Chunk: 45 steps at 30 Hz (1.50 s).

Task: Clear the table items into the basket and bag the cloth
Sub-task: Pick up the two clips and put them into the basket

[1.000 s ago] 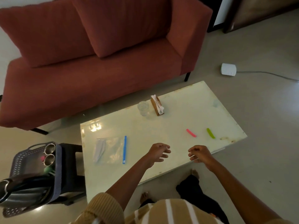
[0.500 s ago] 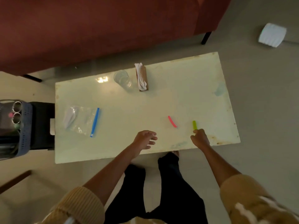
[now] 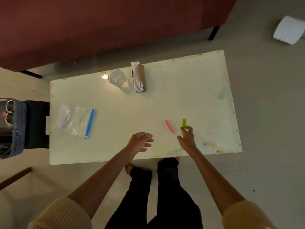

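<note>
Right hand (image 3: 186, 138) pinches near end of green stick (image 3: 184, 122); pink stick (image 3: 169, 126) beside.

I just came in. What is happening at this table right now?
A person stands at a low table, clearing it. The right hand pinches the near end of the green stick; the left hand hovers open beside it, holding nothing. The pink stick, the glass, the napkin holder and the zip bag with something white inside lie on the table, untouched. The basket stands off the table's left end, with metal cups in it.
</note>
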Available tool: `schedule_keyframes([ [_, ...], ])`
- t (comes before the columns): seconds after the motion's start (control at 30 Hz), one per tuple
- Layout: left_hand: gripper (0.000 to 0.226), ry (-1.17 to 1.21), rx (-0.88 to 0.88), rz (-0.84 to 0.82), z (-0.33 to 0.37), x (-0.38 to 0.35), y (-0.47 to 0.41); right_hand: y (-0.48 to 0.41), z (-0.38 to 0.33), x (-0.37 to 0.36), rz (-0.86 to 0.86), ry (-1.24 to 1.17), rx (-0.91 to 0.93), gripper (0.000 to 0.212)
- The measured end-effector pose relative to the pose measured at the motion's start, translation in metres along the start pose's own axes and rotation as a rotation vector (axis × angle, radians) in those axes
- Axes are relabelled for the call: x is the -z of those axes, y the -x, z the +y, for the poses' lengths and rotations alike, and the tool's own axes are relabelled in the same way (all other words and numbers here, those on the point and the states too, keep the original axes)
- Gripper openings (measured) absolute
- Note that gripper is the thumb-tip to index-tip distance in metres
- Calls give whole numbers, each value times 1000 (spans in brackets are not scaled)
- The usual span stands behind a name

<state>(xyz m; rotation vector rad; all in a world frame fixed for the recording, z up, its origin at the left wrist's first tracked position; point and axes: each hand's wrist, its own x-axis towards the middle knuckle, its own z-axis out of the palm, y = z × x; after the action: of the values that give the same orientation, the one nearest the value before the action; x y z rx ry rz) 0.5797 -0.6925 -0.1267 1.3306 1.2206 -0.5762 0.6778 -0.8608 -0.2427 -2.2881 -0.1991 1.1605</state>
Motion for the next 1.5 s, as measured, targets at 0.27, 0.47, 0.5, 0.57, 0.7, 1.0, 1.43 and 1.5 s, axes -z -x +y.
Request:
schedule_keyframes([
  [0.27, 26, 198, -73, -72, 14, -10, 2, 78, -80, -10, -222, -328, 439, 36],
  [0.47, 17, 228, -119, 156, 7, 2, 4, 74, -87, -11, -255, -569, 236, 42],
  [0.5, 17, 241, -116, 162, 5, 5, 4, 64, -82, -13, -164, -518, 180, 37],
  [0.57, 23, 271, -102, 166, 0, 8, 6, 36, -67, -17, -29, -293, 83, 34],
  [0.7, 24, 302, -92, 145, -13, 14, 6, -12, -32, -32, -104, 183, -7, 46],
  [1.0, 25, 402, 17, 68, -47, 22, 12, -36, -36, -64, -166, 508, -60, 45],
  [1.43, 25, 714, -189, -21, -22, 84, 93, 145, -179, -6, -42, -611, 245, 16],
  [1.5, 24, 758, -216, -69, -26, 90, 110, 165, -192, -7, -96, -638, 257, 19],
])
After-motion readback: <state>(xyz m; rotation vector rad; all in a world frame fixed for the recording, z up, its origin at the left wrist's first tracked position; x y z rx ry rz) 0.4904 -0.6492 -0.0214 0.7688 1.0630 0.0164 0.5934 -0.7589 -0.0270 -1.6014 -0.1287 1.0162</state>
